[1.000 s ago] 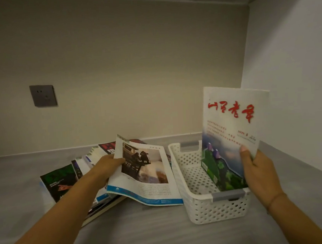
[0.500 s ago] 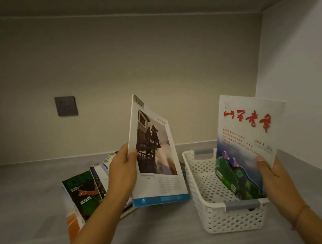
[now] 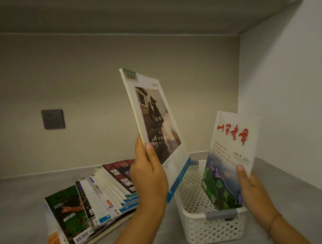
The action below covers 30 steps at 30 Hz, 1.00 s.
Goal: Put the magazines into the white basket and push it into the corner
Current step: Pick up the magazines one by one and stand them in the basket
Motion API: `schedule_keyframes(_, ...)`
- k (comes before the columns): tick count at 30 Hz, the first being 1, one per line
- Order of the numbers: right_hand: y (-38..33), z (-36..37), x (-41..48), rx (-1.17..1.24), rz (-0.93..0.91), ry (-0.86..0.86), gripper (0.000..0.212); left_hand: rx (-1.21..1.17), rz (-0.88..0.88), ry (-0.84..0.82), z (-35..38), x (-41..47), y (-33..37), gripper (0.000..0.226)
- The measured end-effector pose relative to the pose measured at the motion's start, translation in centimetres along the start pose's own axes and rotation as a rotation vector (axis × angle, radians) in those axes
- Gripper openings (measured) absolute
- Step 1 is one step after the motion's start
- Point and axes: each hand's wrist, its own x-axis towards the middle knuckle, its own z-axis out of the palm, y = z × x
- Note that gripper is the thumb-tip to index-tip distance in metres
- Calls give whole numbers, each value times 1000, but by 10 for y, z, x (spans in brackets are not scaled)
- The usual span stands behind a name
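Left hand (image 3: 149,180): fingers closed on the photo-cover magazine (image 3: 156,126), thumb on the front cover near the lower spine edge, the rest behind it. The magazine is in the air, roughly upright, top leaning toward 11 o'clock. Its blue bottom edge hangs by the left rim of the white basket (image 3: 213,231); can't tell if it touches.

Right hand (image 3: 256,189): fingers gripping the red-title magazine (image 3: 233,147), thumb on the cover at its right edge, the other fingers hidden behind. The lower end of this one is inside the basket at the near right end, behind the grey handle (image 3: 221,215). Its top tilts toward 1 o'clock.

The basket sits on the tabletop (image 3: 18,210), long axis running 6 to 12. Apart from that one magazine, only bare perforated floor shows inside. The right wall (image 3: 300,111) is at its 3 o'clock, with a gap between. The back corner is at about its 1 o'clock, apart.

The magazine pile (image 3: 93,202) is at the basket's 9 o'clock, lying flat and fanned out, with the green "Jaylen Brown" cover nearest and a red-and-black cover at the far end. The left forearm crosses its right edge.

Wall socket (image 3: 53,119) is on the back wall at 11 o'clock from the pile. Shelf (image 3: 166,6) is overhead at 12.
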Motion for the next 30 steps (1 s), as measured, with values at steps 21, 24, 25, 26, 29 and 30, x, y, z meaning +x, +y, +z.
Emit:
schedule_keyframes(21,3,-17,9,269,-51,-238,48,-178,-326,-772,82,-82,28,43)
schedule_keyframes(24,-2,-19,10,345,-47,-293,60,-196,-325,-859,86,-81,30,39)
schedule_keyframes(25,-4,-19,9,355,-52,-307,63,-209,-329,-893,86,-83,30,39)
schedule_keyframes(26,-6,-18,9,363,-59,-316,65,-219,-331,-936,86,-85,31,40)
schedule_keyframes(29,-13,-18,8,364,-72,-305,54,-208,-310,-1036,86,-88,30,49)
schedule_keyframes(30,-14,-18,9,363,-71,-292,49,-190,-290,-1043,85,-87,29,50)
